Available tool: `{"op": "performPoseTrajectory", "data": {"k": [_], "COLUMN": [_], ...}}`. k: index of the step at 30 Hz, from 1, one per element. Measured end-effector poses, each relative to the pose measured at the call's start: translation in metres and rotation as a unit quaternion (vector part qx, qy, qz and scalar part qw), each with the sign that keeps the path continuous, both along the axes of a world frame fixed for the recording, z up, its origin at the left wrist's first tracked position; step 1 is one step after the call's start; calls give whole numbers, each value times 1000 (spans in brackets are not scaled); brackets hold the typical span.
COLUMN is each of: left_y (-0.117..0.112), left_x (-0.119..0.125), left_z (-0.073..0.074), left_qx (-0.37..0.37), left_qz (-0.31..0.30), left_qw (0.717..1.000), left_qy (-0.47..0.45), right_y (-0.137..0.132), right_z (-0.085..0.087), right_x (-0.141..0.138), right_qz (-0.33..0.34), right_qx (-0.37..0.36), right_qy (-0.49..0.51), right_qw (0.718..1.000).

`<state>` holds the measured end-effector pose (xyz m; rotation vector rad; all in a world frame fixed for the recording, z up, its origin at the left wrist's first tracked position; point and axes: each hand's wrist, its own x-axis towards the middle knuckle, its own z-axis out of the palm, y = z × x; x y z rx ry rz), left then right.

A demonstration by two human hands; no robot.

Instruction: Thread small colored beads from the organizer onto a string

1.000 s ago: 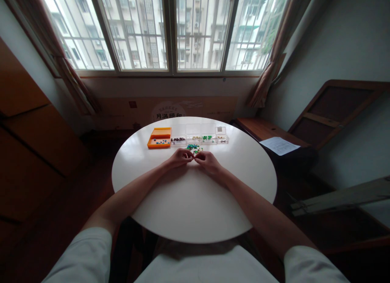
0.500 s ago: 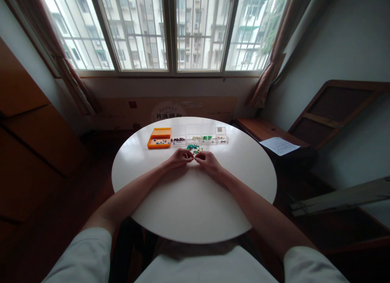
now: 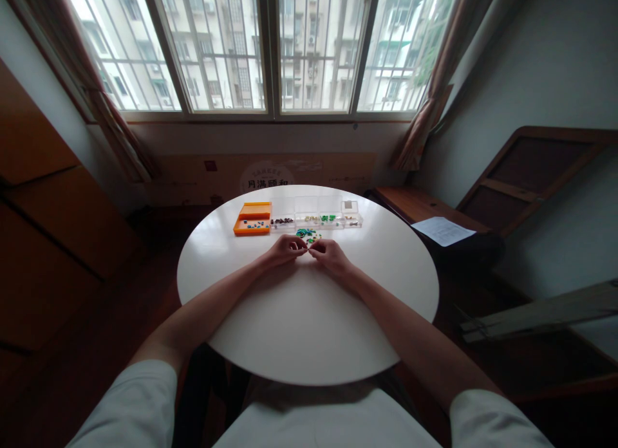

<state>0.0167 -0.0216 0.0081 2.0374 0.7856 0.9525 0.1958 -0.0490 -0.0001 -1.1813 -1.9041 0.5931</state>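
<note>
The small pile of green and blue pieces (image 3: 306, 233) lies on the table just beyond my fingers, with some smaller yellowish bits at its near side. My left hand (image 3: 286, 248) curves its fingers, and its thumb and forefinger come close together at the tips. My right hand (image 3: 330, 252) makes a similar pinch from the other side, so the two sets of fingertips meet, or almost meet. Whether a tiny piece is held between them I cannot tell, because it is too small at this view. Behind the pile stands the row of clear compartments (image 3: 295, 224) with dark, cream and green pieces, and at its left end the open orange box (image 3: 252, 231). The round white table (image 3: 309, 326) stretches wide on both sides of my hands, and its near edge is well apart from them, toward my body.
</note>
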Motion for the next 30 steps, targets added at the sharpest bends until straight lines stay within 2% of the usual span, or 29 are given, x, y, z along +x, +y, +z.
{"op": "performPoseTrajectory", "data": {"k": [30], "left_y": [-2], "left_x": [-1], "left_z": [3], "left_qx": [-25], "left_qz": [1], "left_qw": [1000], "left_qy": [12], "right_y": [0], "right_z": [1], "right_x": [0], "right_qz": [3], "right_qx": [-3], "right_qy": [5], "right_qw": [1000]}}
